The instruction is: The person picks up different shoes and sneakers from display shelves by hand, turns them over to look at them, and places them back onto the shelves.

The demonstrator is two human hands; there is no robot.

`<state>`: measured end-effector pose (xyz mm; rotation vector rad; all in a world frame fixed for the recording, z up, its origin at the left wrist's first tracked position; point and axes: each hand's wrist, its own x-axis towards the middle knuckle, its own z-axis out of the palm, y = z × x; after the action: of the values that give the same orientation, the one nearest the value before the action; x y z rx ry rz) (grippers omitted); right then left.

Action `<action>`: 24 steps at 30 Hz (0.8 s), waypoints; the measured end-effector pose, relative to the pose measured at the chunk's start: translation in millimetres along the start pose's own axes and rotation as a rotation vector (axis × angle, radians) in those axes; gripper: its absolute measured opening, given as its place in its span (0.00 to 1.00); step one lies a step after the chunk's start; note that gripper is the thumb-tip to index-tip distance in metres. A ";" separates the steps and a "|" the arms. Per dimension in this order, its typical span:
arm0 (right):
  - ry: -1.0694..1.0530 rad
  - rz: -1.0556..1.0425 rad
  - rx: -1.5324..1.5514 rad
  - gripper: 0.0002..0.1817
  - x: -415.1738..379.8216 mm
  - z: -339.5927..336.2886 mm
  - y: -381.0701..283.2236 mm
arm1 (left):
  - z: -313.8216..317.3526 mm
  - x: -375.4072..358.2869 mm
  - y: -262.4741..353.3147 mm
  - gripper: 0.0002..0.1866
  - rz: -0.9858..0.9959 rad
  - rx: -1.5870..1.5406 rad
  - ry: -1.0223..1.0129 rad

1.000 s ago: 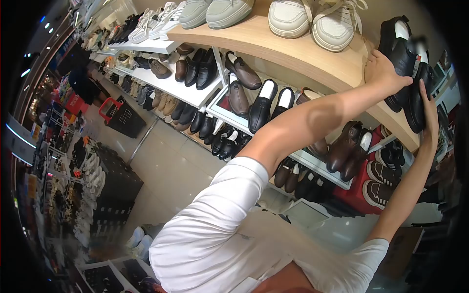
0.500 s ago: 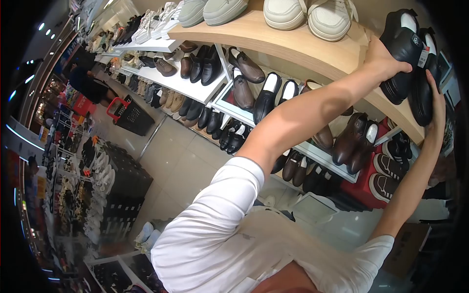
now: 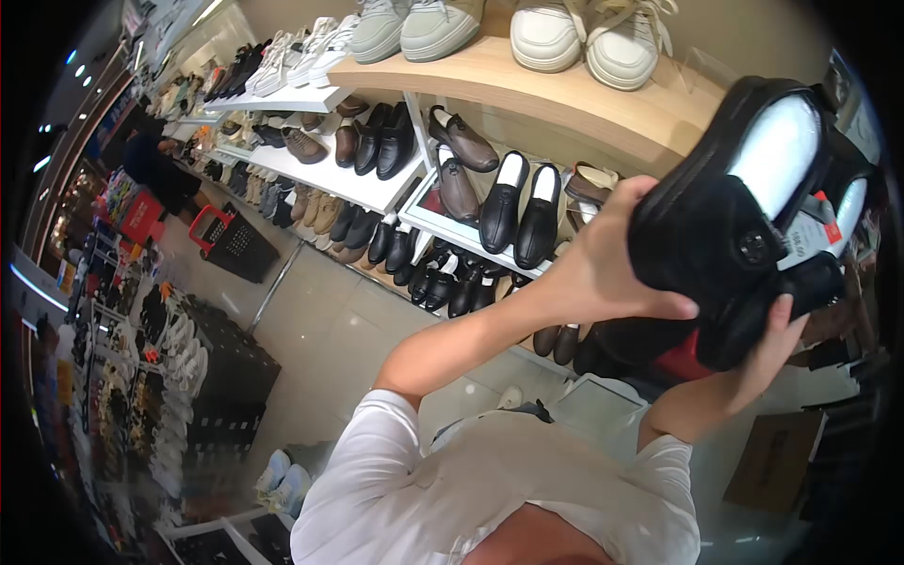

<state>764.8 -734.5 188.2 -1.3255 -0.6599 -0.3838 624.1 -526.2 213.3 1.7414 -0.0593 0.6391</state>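
"Where are the black slip-on shoes?"

"Both are in front of the right end of the curved wooden shelf [image 3: 565, 89]. The nearer black slip-on [image 3: 702, 235] has its opening up, packed with white filling [image 3: 780, 151], and a round emblem [image 3: 752, 248] beside the opening. The farther black slip-on [image 3: 812, 284] is just beside it, to the right."

"And the fingers?"

"The left hand [image 3: 603, 264], in view below the shelf's front edge, grasps the nearer shoe, thumb pressed to it, the other fingers partly hidden. The right hand [image 3: 765, 356], lower than the shelf's right end, grips the farther shoe from below. One fingertip shows against the black upper; how the rest lie, I can't tell."

"Any label?"

"A white-and-red price tag [image 3: 808, 237] between the shoes, in front of that same shelf end; its print is too small for me to read surely."

"What's around the shelf?"

"Cream lace-up sneakers [image 3: 626, 52] and grey-green sneakers [image 3: 441, 30] stand on top. Black loafers [image 3: 518, 212] and brown slip-ons [image 3: 459, 190] sit beneath it. Well apart to its lower left are a black shopping basket [image 3: 240, 250] with red handles and a person [image 3: 155, 169] in dark clothes."
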 end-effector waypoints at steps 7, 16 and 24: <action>-0.165 0.180 0.155 0.55 -110.8 78.9 -42.9 | -65.8 -142.3 -38.3 0.58 -0.002 -0.409 0.097; -0.847 0.529 0.208 0.44 -236.8 146.8 -47.0 | -110.0 -334.5 -53.7 0.41 -0.207 -1.305 0.332; -0.888 1.487 0.644 0.33 -298.8 178.3 -64.8 | -96.4 -404.5 -27.6 0.36 -0.115 -1.395 0.782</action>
<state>458.2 -608.1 64.6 -0.9733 -0.2781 1.5581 254.9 -548.5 21.4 0.1083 0.1208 0.8417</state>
